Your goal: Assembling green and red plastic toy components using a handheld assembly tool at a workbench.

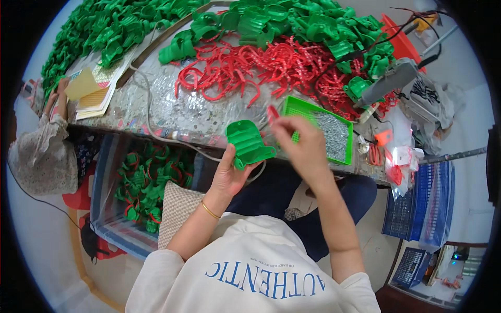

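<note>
My left hand [229, 169] grips a green ribbed plastic piece [245, 140], shaped like a small seat or scoop, just in front of the table's near edge. Close to its right, my right hand [300, 143] is closed in a pinch on a red curved plastic strip [272, 113], partly blurred. Beneath and beyond that hand sits a bright green tray [344, 123] of small silvery metal parts [333, 136], too small to name. Farther back lies a tangled heap of red curved strips [282, 65].
Green plastic pieces [308, 23] are piled along the table's back. A grey machine arm [389, 82] juts in at right. A cable [148, 104] crosses the table [172, 117]. Lower left stands a bin [107, 208] of green-and-red pieces. Another person's hand [61, 94] is near papers [93, 96].
</note>
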Available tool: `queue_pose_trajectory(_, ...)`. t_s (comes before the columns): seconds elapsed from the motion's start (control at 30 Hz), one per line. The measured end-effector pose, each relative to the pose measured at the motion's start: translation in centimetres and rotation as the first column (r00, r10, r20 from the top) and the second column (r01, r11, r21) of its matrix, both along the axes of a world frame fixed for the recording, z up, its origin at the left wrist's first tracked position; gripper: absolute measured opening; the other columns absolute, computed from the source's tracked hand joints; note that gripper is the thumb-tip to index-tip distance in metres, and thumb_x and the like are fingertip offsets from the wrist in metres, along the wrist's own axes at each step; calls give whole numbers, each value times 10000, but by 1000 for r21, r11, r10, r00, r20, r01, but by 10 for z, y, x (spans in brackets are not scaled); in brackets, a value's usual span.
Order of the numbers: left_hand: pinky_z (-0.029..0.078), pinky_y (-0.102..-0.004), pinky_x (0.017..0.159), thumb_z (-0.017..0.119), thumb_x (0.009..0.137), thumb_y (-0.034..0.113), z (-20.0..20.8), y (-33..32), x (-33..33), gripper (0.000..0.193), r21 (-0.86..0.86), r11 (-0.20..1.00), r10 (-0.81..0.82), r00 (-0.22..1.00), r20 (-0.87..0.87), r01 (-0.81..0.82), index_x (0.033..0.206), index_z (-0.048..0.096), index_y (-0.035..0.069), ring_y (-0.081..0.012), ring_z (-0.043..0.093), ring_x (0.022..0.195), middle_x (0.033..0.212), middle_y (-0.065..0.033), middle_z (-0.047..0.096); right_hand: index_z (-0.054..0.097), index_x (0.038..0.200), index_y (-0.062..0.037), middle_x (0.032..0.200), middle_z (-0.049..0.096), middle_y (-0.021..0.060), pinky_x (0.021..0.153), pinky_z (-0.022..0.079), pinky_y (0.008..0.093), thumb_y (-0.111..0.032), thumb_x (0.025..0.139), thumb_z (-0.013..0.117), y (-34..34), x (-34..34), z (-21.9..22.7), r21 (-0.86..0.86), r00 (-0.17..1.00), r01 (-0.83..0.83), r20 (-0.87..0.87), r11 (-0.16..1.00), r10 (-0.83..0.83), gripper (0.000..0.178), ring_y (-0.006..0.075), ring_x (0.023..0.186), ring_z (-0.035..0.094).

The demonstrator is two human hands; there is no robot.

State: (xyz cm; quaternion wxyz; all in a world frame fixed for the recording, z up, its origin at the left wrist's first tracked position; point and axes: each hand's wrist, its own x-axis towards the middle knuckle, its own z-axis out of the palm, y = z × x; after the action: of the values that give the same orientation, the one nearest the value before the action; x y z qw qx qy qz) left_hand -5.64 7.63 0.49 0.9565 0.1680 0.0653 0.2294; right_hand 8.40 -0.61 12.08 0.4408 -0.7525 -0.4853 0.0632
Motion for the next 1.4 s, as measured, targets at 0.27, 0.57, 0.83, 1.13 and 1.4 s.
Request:
queue_pose_trajectory(0.27, 438, -388, 973, 616, 857, 482, -1, -65, 27, 549, -344, 910, -222, 972, 73, 233, 1250, 514, 111, -203, 536, 1089, 1189, -61, 566, 644, 872, -47, 799, 619, 95, 660, 475, 361, -135, 784, 672, -67, -41, -6, -155, 952, 39, 305, 987, 10, 127, 270, 749, 607)
queue_pose_trajectory(0.57, 423, -512, 972, 520, 854, 605, 36, -102, 38, 767, -327, 777, -470, 842, 266, 537, 1381, 368, 70, -346, 476, 1221, 1351, -171, 459, 644, 944, -9, 871, 601, 87, 634, 470, 291, -77, 829, 628, -137, 1, 37, -16, 949, 258, 191, 966, -250, 134, 196, 693, 587)
queue_pose_trajectory(0.83, 430, -505, 959, 535, 852, 598, 46, -103, 57, 757, -258, 769, -556, 811, 183, 586, 1377, 377, 76, -338, 509, 1186, 1328, -173, 480, 651, 951, -7, 826, 598, 95, 641, 471, 285, -110, 829, 643, -151, 19, 29, -154, 957, 287, 81, 945, -277, 160, 186, 680, 594)
queue_pose_trajectory(1.13, 415, -519, 985, 549, 861, 566, 48, -100, 83, 675, -403, 736, -542, 830, 129, 543, 1330, 429, 96, -308, 518, 1175, 1303, -134, 506, 660, 911, -31, 823, 608, 86, 637, 474, 306, -155, 827, 648, -141, 48, 43, -377, 972, 228, 134, 898, -191, 150, 211, 693, 617)
queue_pose_trajectory(1.4, 426, -520, 950, 485, 882, 593, 48, -90, 100, 656, -505, 708, -539, 840, 64, 493, 1317, 442, 104, -301, 509, 1172, 1312, -130, 499, 653, 900, -43, 799, 591, 99, 621, 461, 350, -177, 825, 648, -132, 79, 37, -386, 979, -15, 183, 922, 92, 154, 265, 696, 602)
